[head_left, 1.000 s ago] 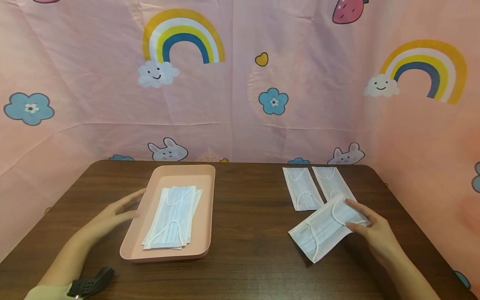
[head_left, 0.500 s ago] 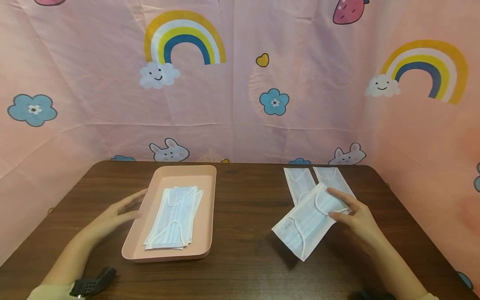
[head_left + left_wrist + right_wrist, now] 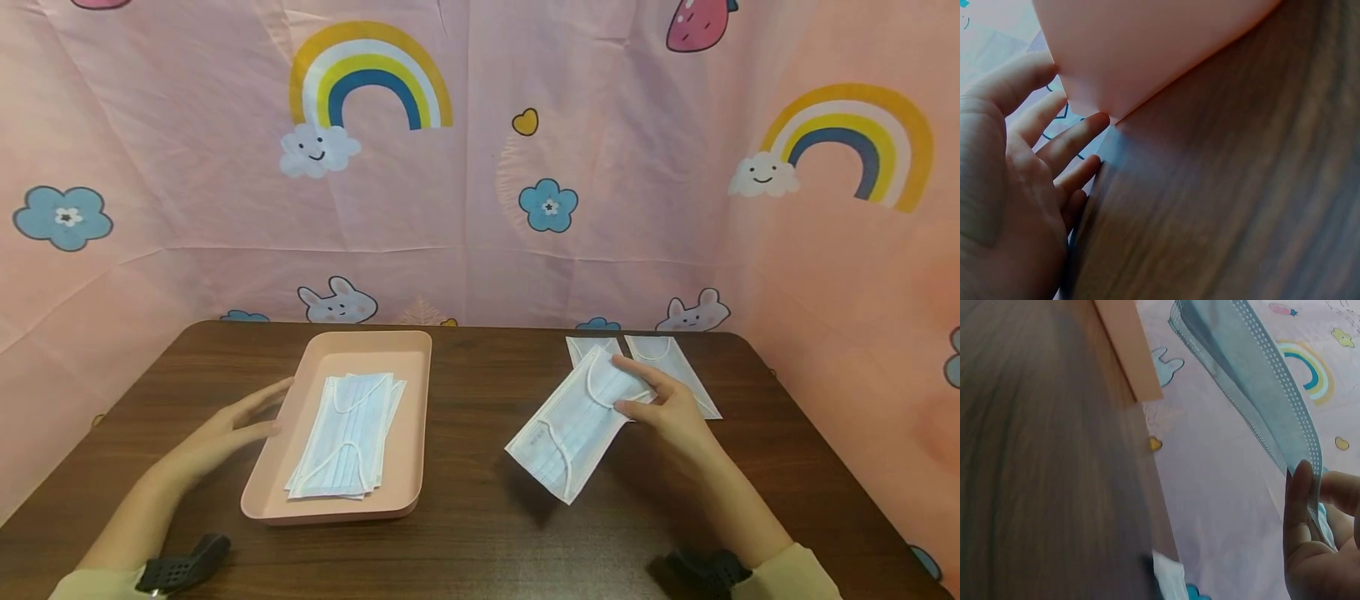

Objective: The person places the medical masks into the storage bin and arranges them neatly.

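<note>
A light-blue face mask [image 3: 573,429] with white ear loops is pinched at its right end by my right hand [image 3: 671,417], raised over the table. The right wrist view shows the thumb and fingers gripping that mask [image 3: 1266,387] near one end. My left hand [image 3: 228,425] touches the left side of a pink tray [image 3: 408,417] with relaxed, spread fingers. In the left wrist view the fingertips [image 3: 1099,122] lie against the tray's outer wall [image 3: 1141,56]. Several stacked masks [image 3: 345,437] lie in the tray.
Two more masks lie at the back right of the dark wooden table [image 3: 480,533]: one mask [image 3: 678,367] in the open, the other mask [image 3: 592,346] partly covered by the held one. A pink patterned cloth [image 3: 480,167] hangs behind the table.
My right hand has carried the pinched mask leftward and slightly up, away from the right side of the table. My left hand and the tray stay where they were.
</note>
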`<state>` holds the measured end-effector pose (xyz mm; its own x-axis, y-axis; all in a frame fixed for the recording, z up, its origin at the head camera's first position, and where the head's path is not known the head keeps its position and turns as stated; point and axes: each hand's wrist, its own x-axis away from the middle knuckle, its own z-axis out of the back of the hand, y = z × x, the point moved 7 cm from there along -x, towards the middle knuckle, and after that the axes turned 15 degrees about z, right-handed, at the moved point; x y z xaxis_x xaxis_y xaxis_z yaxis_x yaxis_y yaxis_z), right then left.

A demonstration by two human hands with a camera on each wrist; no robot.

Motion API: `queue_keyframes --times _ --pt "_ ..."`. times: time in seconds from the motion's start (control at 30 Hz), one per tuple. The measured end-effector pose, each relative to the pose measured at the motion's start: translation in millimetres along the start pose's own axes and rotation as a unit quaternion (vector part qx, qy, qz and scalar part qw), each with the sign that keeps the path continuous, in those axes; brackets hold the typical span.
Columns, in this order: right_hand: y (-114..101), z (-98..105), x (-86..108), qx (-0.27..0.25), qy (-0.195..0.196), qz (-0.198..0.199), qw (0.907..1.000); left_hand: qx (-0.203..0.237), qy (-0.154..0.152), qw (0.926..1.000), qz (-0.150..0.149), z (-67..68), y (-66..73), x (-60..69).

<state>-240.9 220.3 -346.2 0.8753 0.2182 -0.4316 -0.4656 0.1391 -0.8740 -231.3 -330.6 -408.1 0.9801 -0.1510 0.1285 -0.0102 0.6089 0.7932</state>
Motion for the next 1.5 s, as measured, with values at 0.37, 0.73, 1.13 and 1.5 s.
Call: queue_keyframes --times 0.37,0.73,1.13,1.5 --pt "-6.6 -48.4 -26.1 -0.161 0.018 -0.017 0.9867 0.001 -0.002 1.0000 0.003 0.1 -0.5 -0.4" --pt "-6.1 -86.8 -53.1 -0.198 0.001 0.010 0.9801 -0.002 -0.003 1.0000 -0.001 -0.1 -2.3 0.9" --pt "-10.4 -128.8 -73.8 -0.245 -0.055 0.022 0.9678 0.001 -0.003 1.0000 -0.007 0.1 0.0 -1.1" --pt "-11.3 -176.9 -98.4 -0.251 -0.099 0.008 0.9629 -0.015 0.003 0.9999 0.007 0.6 -0.4 -0.2"
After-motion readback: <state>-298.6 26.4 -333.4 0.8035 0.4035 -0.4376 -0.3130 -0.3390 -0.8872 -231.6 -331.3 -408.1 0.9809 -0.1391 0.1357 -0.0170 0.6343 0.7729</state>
